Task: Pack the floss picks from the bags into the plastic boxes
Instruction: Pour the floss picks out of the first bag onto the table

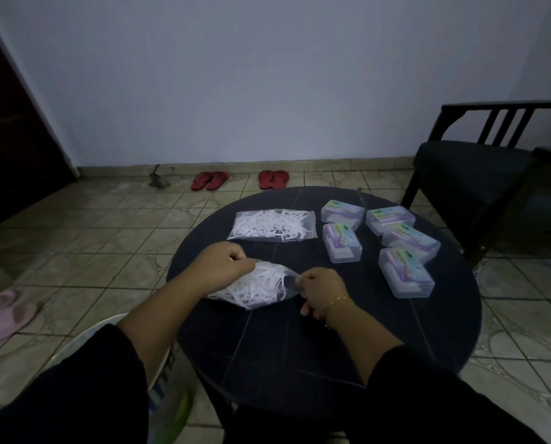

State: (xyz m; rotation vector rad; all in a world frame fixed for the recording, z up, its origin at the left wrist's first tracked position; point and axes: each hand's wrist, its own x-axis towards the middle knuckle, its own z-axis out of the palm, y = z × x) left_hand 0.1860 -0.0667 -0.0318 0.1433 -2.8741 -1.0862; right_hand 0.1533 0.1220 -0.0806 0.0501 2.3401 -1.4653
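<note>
On the counter, one bag lay nearest the person, a second bag lay behind it, and five plastic boxes clustered to their right.

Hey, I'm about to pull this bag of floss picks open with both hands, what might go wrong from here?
1. Left hand and right hand both grip the near bag; a sudden tear could scatter picks over the round table or onto the tiled floor.
2. All five plastic boxes look closed, so there is nowhere ready to put loose picks.
3. Dim light and the clear film may hide the bag's opening.
</note>
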